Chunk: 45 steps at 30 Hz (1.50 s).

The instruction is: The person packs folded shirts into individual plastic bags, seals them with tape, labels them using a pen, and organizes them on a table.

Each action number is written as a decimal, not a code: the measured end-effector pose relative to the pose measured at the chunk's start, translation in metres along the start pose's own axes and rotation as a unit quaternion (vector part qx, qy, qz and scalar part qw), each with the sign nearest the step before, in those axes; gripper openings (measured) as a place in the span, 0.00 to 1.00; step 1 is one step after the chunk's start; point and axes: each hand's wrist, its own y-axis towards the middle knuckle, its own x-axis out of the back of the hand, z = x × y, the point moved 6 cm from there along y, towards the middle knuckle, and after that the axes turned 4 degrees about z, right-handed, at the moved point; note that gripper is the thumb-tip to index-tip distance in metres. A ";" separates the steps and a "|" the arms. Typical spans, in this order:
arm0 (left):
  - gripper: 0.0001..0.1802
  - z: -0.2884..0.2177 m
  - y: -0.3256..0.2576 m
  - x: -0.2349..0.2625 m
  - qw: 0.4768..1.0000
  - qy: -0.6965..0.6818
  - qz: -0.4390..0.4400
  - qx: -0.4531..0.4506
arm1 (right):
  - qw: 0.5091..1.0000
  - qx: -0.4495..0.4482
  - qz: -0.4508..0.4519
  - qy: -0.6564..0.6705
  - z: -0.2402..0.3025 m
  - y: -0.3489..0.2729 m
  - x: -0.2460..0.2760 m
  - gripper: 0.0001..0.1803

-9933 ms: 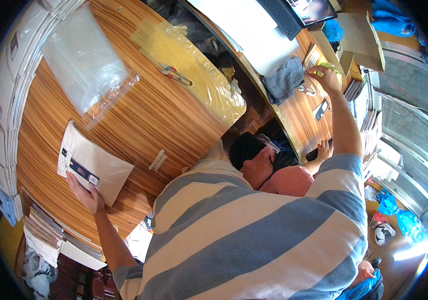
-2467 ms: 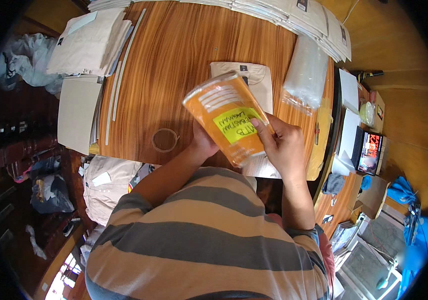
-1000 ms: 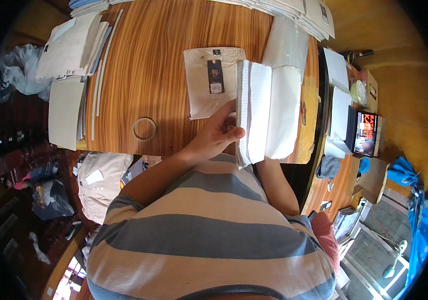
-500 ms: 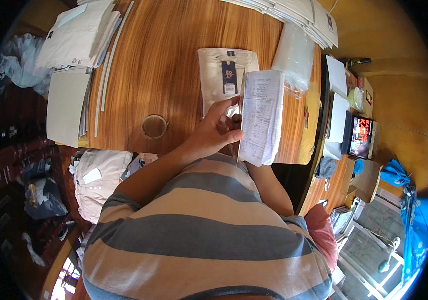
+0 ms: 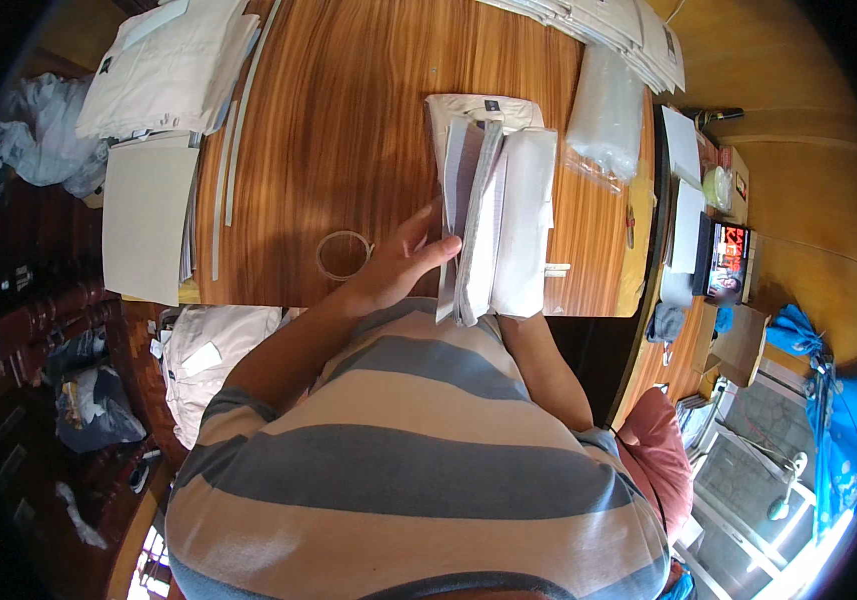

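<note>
A notebook (image 5: 523,225) with white pages is raised over the table in front of me, spread partly open with its leaves fanned. My left hand (image 5: 407,262) is at its left edge, thumb against the front of the leaves, fingers going behind them. My right forearm (image 5: 542,362) runs up under the notebook, which hides my right hand. Beyond, a folded cream garment (image 5: 449,106) lies on the table, mostly covered by the notebook. Left of my left hand lies a ring-shaped roll of tape (image 5: 345,255).
Folded white garments (image 5: 164,75) and grey card sheets (image 5: 152,215) are stacked at the left table edge, beside thin white strips (image 5: 234,150). At right lie clear plastic sleeves (image 5: 607,115) and scissors (image 5: 631,228). A lit screen (image 5: 728,260) stands farther right.
The notebook has gone from one page of handwriting facing me to fanned, mostly blank-looking leaves. My left hand has shifted slightly left and down, and the garment's tag is now covered.
</note>
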 end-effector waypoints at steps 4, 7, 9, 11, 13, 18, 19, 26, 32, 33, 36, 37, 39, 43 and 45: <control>0.39 -0.017 0.001 0.008 0.998 0.022 -0.046 -0.047 | 0.998 0.038 0.043 0.027 -0.007 0.003 -0.002 0.31; 0.47 -0.031 0.003 0.016 0.978 0.064 -0.150 -0.132 | 1.000 -0.007 0.000 0.002 -0.014 0.005 -0.001 0.34; 0.50 -0.041 -0.002 0.023 0.961 0.113 -0.206 -0.143 | 1.000 -0.017 0.017 -0.013 -0.005 0.010 -0.016 0.34; 0.54 -0.066 -0.009 0.021 0.919 0.251 -0.252 -0.171 | 0.999 -0.030 0.026 0.007 -0.015 0.016 -0.012 0.32; 0.53 -0.085 -0.013 0.006 0.888 0.349 -0.230 -0.191 | 0.995 -0.074 0.016 0.072 -0.036 0.026 -0.004 0.31; 0.40 -0.094 -0.013 0.000 0.860 0.417 -0.213 -0.202 | 0.994 0.061 0.056 -0.076 0.015 0.019 -0.028 0.33; 0.35 -0.090 -0.009 0.003 0.867 0.407 -0.203 -0.204 | 0.993 0.049 0.040 -0.095 0.009 0.019 -0.020 0.33; 0.23 -0.059 0.005 0.014 0.859 0.426 -0.182 -0.216 | 0.999 -0.007 -0.005 -0.051 -0.023 0.005 0.021 0.32; 0.23 -0.054 0.014 0.027 0.871 0.425 -0.138 -0.205 | 0.998 -0.052 -0.011 0.040 -0.041 0.004 0.034 0.31; 0.23 -0.053 0.015 0.031 0.893 0.384 -0.111 -0.206 | 0.997 -0.058 -0.010 0.051 -0.043 0.004 0.035 0.31; 0.25 -0.060 0.010 0.032 0.862 0.457 -0.143 -0.166 | 0.995 -0.070 -0.016 0.075 -0.051 0.004 0.038 0.30; 0.22 -0.073 0.003 0.022 0.766 0.572 -0.196 -0.217 | 0.994 -0.075 -0.012 0.083 -0.052 0.005 0.037 0.30; 0.20 -0.086 -0.006 -0.011 0.644 0.682 -0.141 -0.317 | 0.992 -0.078 -0.022 0.101 -0.056 0.002 0.039 0.30; 0.16 -0.061 -0.001 -0.040 0.648 0.731 0.033 -0.212 | 0.987 -0.089 -0.019 0.134 -0.066 0.008 0.039 0.29; 0.21 -0.045 -0.002 -0.045 0.615 0.759 0.051 -0.209 | 0.981 -0.101 -0.018 0.163 -0.070 0.007 0.041 0.29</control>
